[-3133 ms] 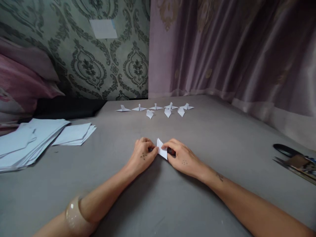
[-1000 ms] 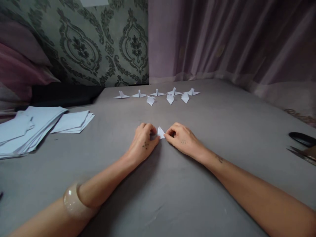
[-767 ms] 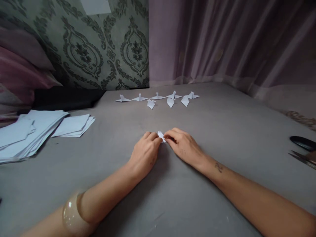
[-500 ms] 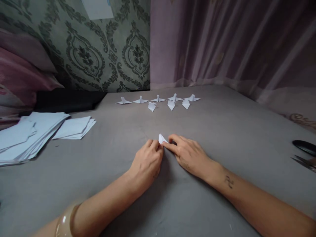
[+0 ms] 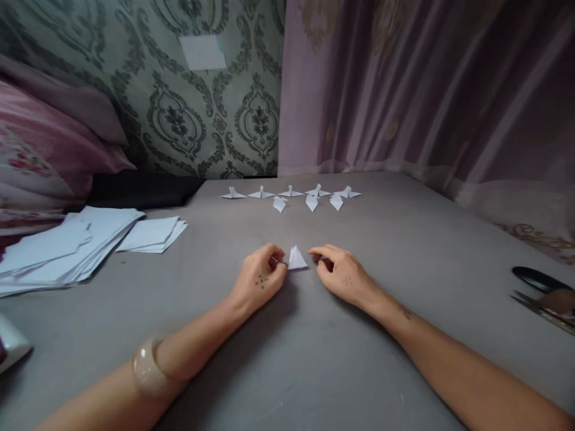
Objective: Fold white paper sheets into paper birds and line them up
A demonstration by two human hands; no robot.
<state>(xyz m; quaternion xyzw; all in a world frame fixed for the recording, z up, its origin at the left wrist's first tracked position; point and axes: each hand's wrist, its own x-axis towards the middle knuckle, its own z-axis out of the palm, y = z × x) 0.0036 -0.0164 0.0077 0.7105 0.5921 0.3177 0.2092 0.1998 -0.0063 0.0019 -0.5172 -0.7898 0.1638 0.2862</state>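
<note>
A small piece of folded white paper (image 5: 297,259), pointed at its top and wider at its base, stands between my two hands. My left hand (image 5: 259,276) has its thumb and fingers closed at the paper's lower left corner, and the fingertips are partly hidden. To the right of the paper, a small gap away, is my right hand (image 5: 341,270), its fingers curved, thumb and forefinger apart, nothing between them. Farther back on the grey tabletop (image 5: 314,353) several folded paper birds (image 5: 290,191) form a row, with three more folded paper pieces (image 5: 312,203) just in front.
On the left lie a stack of white paper sheets (image 5: 49,251) and a smaller pile of paper squares (image 5: 150,233). Scissors (image 5: 536,306) and a black oval object (image 5: 541,279) are at the right edge. A white object (image 5: 12,342) shows at the left edge.
My right hand has let go of the folded paper and moved a little to the right. More of the paper now shows. The camera view has tilted up slightly.
</note>
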